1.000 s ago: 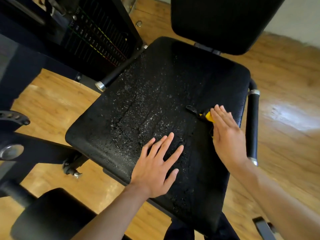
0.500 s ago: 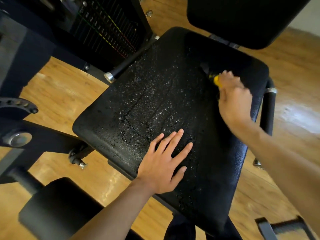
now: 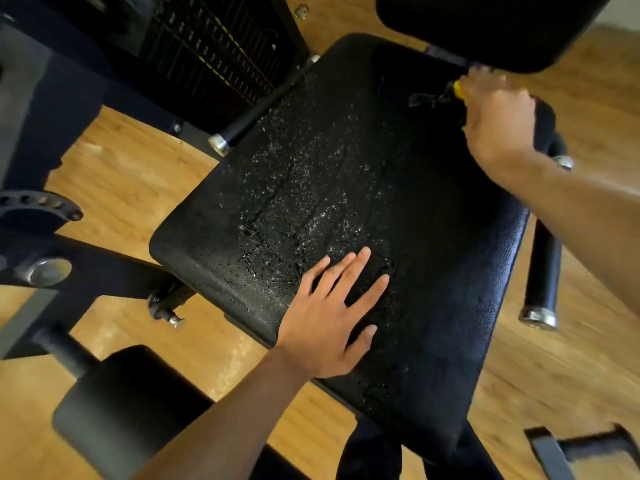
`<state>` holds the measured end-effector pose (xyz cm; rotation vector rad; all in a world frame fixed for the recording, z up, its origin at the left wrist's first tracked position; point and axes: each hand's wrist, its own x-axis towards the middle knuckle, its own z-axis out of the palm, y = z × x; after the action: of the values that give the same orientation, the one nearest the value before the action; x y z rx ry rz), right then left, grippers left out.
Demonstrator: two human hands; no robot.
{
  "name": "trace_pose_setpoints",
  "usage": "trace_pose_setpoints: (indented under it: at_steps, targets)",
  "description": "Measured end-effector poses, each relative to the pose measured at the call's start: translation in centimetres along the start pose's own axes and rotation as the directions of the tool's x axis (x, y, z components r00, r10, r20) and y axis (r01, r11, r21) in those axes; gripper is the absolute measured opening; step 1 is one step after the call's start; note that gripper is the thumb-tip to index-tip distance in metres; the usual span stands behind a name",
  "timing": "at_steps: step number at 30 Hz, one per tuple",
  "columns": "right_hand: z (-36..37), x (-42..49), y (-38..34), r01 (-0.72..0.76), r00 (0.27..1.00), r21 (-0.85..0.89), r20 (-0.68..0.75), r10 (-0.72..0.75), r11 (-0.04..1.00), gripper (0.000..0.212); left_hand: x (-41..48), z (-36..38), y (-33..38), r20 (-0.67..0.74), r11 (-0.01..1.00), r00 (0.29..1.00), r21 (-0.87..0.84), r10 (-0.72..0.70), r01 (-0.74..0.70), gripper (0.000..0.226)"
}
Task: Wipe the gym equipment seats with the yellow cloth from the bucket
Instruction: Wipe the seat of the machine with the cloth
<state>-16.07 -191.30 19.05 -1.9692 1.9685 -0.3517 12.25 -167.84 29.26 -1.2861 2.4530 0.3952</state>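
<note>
- wooden floor (image 3: 131,161) is seen all round a black weight machine, with the weight stack (image 3: 214,53) at upper left and the backrest pad (image 3: 485,26) at the top.
- the padded seat (image 3: 433,271) fills the middle of the view. water droplets (image 3: 304,188) are spread over its left and central part, while the right strip looks smoother, so that side is judged to be already wiped.
- the left hand (image 3: 329,323) is laid flat on the near part of the seat, its fingers (image 3: 353,268) straight and spread, with nothing held. it is probably placed there to brace the body during the reach.
- the yellow cloth (image 3: 458,90) is bunched in the right hand (image 3: 495,116) at the far right corner of the seat, just under the backrest pad. only a sliver of yellow is shown, as the fingers are curled round it.
- the cloth is likely kept wadded so that pressure can be put into the corner.
- no bucket is seen.
</note>
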Motion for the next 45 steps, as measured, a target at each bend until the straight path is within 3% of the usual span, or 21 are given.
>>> trace_pose_setpoints:
  at_steps: [3, 6, 10, 13, 15, 16, 21, 25, 27, 35, 38, 41, 45]
  targets:
    - [0.0, -1.7, -2.6, -0.093, 0.993, 0.055, -0.062, 0.097, 0.994, 0.047, -0.1, 0.1, 0.0, -0.011, 1.000, 1.000, 0.011, -0.004, 0.004, 0.066]
    - [-0.6, -9.6, -5.2, 0.060, 0.997, 0.171, -0.054, -0.051, 0.984, 0.040, -0.2, 0.1, 0.0, -0.029, 1.000, 1.000, 0.005, -0.007, 0.008, 0.067]
    - [-2.1, -23.0, -9.0, 0.233, 0.967, 0.275, 0.039, -0.253, 0.933, 0.047, -0.2, 0.1, 0.1, -0.049, 1.000, 0.999, -0.023, -0.016, 0.015, 0.059]
    - [-3.1, -25.4, -7.1, 0.474, 0.845, 0.282, 0.118, -0.521, 0.834, 0.049, -0.2, 0.2, 0.1, -0.095, 0.999, 0.995, -0.043, -0.007, 0.003, 0.044]
    - [-3.2, -22.3, -4.8, 0.637, 0.722, 0.228, 0.158, -0.673, 0.736, 0.049, -0.2, 0.4, 0.1, -0.117, 0.999, 0.993, -0.049, -0.007, 0.002, 0.050]
    - [-2.9, -20.1, -3.8, 0.659, 0.710, 0.184, 0.168, -0.683, 0.730, 0.050, -0.2, 0.4, 0.1, -0.125, 0.999, 0.992, -0.052, -0.006, -0.001, 0.055]
    - [-1.3, -8.3, -0.3, 0.399, 0.914, 0.013, 0.079, -0.399, 0.917, 0.055, -0.2, 0.6, 0.1, -0.170, 0.999, 0.985, -0.053, -0.002, -0.007, 0.061]
    - [-0.3, -8.3, -2.9, 0.093, 0.996, 0.110, -0.005, -0.093, 0.990, 0.050, -0.2, 0.8, 0.0, -0.195, 0.998, 0.981, -0.058, -0.010, -0.002, 0.062]
    - [-0.4, -12.8, -6.0, 0.006, 1.000, 0.146, -0.009, -0.005, 0.989, 0.050, -0.4, 1.0, 0.0, -0.208, 0.998, 0.978, -0.063, -0.014, 0.001, 0.062]
    - [-2.5, -35.0, -13.2, 0.151, 0.978, 0.249, 0.105, -0.182, 0.957, 0.055, -0.7, 0.9, -0.1, -0.251, 0.991, 0.968, -0.130, -0.007, -0.026, 0.059]
    - [-2.8, -32.0, -11.0, 0.223, 0.961, 0.184, 0.121, -0.248, 0.957, 0.058, -0.7, 1.0, -0.1, -0.305, 0.985, 0.952, -0.169, -0.008, -0.046, 0.050]
    - [-2.3, -24.6, -8.7, 0.070, 0.996, 0.078, 0.051, -0.074, 0.995, 0.056, -0.7, 1.0, 0.0, -0.318, 0.982, 0.948, -0.184, -0.024, -0.037, 0.047]
    - [-1.4, -20.7, -10.0, -0.169, 0.985, 0.094, -0.033, 0.172, 0.981, 0.046, -0.7, 1.1, -0.1, -0.316, 0.988, 0.949, -0.152, -0.020, -0.030, 0.049]
